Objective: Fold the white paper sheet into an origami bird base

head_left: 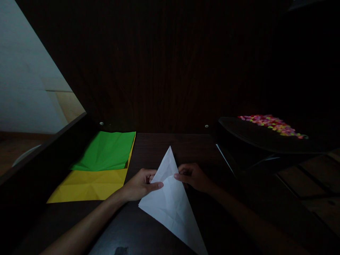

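Note:
A white sheet of paper, folded into a long pointed triangle with crease lines, lies on the dark wooden table. My left hand pinches its left edge near the middle, thumb on top. My right hand grips the right edge at the same height, fingers curled over the fold. Both hands meet around the paper's narrow upper part.
A green sheet lies on a yellow sheet at the left of the table. A dark tray holding several small bright coloured pieces stands at the right. A dark wooden panel rises behind. Pale floor shows at far left.

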A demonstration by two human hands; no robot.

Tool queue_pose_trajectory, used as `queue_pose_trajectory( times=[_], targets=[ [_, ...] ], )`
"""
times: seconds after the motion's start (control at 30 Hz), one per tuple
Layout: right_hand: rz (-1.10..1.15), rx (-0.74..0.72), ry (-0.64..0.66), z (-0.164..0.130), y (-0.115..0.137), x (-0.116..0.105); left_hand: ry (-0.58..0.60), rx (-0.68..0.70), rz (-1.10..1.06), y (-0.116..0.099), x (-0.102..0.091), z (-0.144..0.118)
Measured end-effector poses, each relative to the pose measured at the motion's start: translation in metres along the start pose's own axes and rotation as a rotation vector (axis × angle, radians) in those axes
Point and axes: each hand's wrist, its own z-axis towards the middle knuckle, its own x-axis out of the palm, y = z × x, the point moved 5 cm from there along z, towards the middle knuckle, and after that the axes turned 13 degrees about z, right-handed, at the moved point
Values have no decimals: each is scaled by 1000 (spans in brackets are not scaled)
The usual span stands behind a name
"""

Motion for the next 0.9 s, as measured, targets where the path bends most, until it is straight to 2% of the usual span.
queue_pose_trajectory(
  times=[0.47,0.9],
  targets=[
    [29,-73,-34,4,1,-1,143,-36,9,-1,13,-4],
    [36,-155,-191,9,12,-13,113,-24,116,-3,14,-4]
  ],
)
